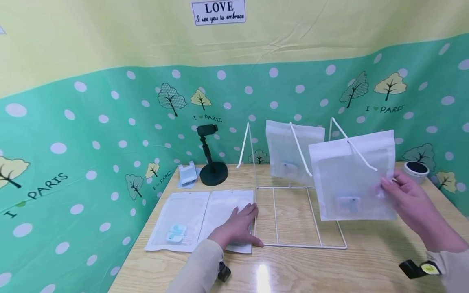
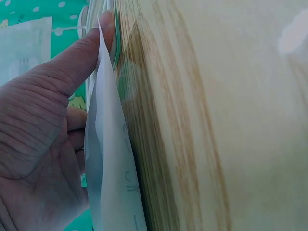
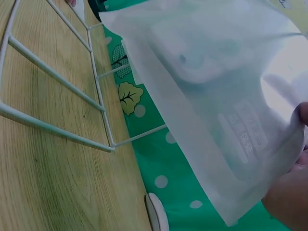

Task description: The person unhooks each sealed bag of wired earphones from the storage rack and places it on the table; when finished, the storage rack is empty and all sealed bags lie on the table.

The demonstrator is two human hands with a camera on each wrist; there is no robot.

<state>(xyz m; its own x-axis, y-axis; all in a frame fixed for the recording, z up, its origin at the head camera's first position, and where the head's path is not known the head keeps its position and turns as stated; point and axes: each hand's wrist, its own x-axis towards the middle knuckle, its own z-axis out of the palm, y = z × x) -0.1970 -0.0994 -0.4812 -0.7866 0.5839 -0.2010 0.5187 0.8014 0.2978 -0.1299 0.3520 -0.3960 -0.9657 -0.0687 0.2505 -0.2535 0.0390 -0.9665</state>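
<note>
A white wire display rack (image 1: 301,245) with three slanting hooks stands on the table. From its right hook hangs a frosted plastic pouch (image 1: 351,179), a small pale item showing through near the bottom. My right hand (image 1: 406,199) pinches this pouch's right edge; the right wrist view shows the pouch (image 3: 216,130) close up. Another frosted pouch (image 1: 289,142) hangs on the middle hook, while the left hook is bare. With fingers spread, my left hand (image 1: 238,228) rests over a flat pouch (image 1: 229,199) and touches the rack's left base wire.
Left of that flat pouch lies another frosted pouch (image 1: 185,213) with light blue items inside. Behind stand a black round-based stand (image 1: 213,174) and a light blue holder (image 1: 187,174). A white round device (image 1: 416,171) sits at the back right, before a patterned curtain (image 1: 110,142).
</note>
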